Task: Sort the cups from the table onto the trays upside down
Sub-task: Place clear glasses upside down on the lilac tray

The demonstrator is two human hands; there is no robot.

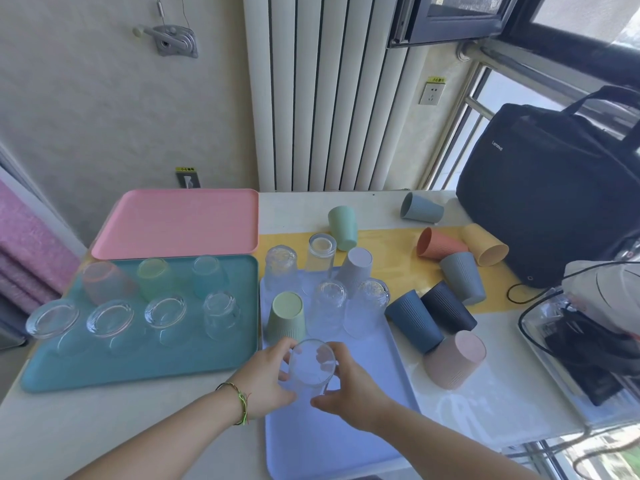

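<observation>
Both my hands hold a clear glass cup (311,365) upside down over the lavender tray (332,438). My left hand (266,375) curls round its left side and my right hand (349,386) round its right side. Behind it on the same tray stand several inverted cups, among them a green ribbed cup (286,317) and clear glasses (329,306). The teal tray (138,362) carries several upturned glasses and tinted cups. The pink tray (176,220) is bare. Ribbed plastic cups lie scattered on the table at the right, such as a dark blue cup (414,320) and a pink cup (453,363).
A black laptop bag (547,188) stands at the back right. A clear bag with dark contents and cables (588,341) sits at the right edge. A white radiator (329,91) and a wall rise behind the table. Folded purple cloth (31,251) is at the left.
</observation>
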